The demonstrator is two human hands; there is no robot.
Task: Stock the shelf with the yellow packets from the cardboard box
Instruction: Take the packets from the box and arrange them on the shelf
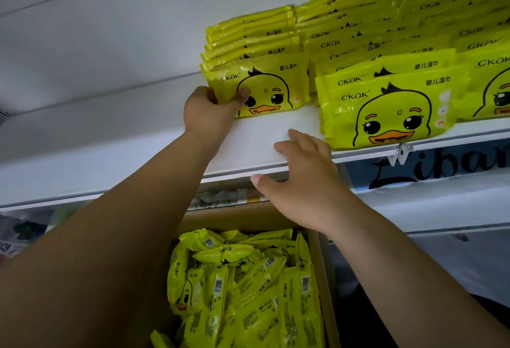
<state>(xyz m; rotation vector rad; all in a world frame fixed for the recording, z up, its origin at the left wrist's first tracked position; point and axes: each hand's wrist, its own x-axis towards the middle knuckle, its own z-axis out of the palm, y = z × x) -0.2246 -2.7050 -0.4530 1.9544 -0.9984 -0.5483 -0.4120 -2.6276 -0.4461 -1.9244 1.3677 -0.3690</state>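
My left hand (209,110) is pinching the front glossy yellow plastic packet with the cartoon duck face (265,88) by its lower left corner, thumb on the printed front and the other fingers curled round behind, so they're closed tight on it. That packet stands upright at the front of the leftmost row on the smooth white metal shelf (262,137), touching the ones behind it.

My right hand (303,179) holds nothing. Its fingers are loosely spread, fingertips (295,133) resting on the bare shelf surface and the thumb hanging under the front lip, just beside the next row's front packet (392,115).

I count three rows of these crinkly, shiny packets on the shelf (the third is cut off at the right edge, and the packets overlap too much for me to count them). Each one is flat and rectangular.

Down below sits the one open brown cardboard box (323,264), matte and stiff-walled, with a jumbled heap of loose yellow packets (242,287) inside, barcodes showing, too many to count.
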